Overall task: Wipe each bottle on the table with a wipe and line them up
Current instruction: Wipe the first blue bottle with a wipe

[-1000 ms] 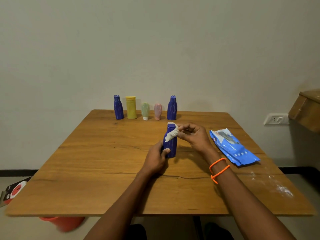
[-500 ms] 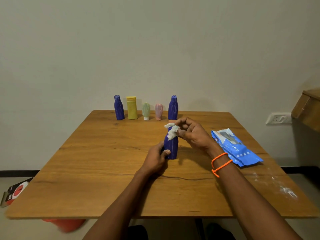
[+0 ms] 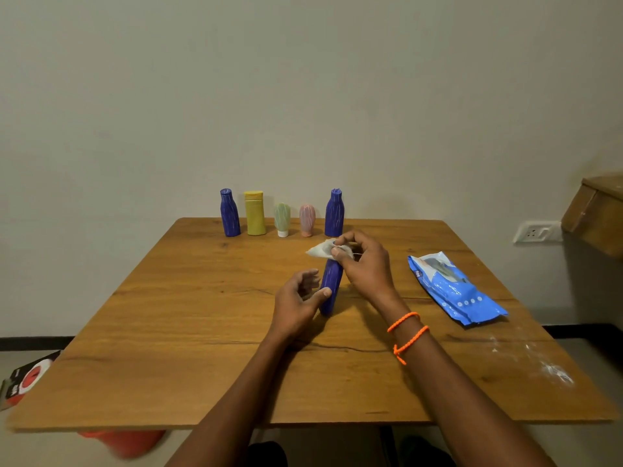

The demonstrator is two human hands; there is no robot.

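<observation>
While my right hand [image 3: 362, 264] pinches the wipe [image 3: 322, 249] over the cap of the blue bottle [image 3: 330, 288], that bottle stands on the tabletop [image 3: 188, 332] a little tilted, its top hidden under the wipe and my fingers. I've got the white wipe bunched up, one corner poking out to the left of the bottle's top. My left hand [image 3: 296, 305] sits just left of the bottle, fingers loosely curled and spread, holding nothing; the thumb reaches toward the bottle's lower side, and I can't tell whether it touches. Two orange cords [image 3: 406, 328] ring my right wrist.

Beyond the bottle, along the far edge of the tabletop, five bottles stand upright in a row: behind and to the left, a blue one [image 3: 230, 213], then a yellow one [image 3: 255, 213], then a small green one [image 3: 282, 219] on a white cap, then a small pink one [image 3: 307, 220], and straight behind my bottle, a second blue one [image 3: 334, 213]. Right of the bottle, well apart from it, a blue wipes pack [image 3: 455, 288] lies flat on the tabletop. Farther right and nearer me than the bottle, white powdery smears [image 3: 553, 370] mark the wood.
</observation>
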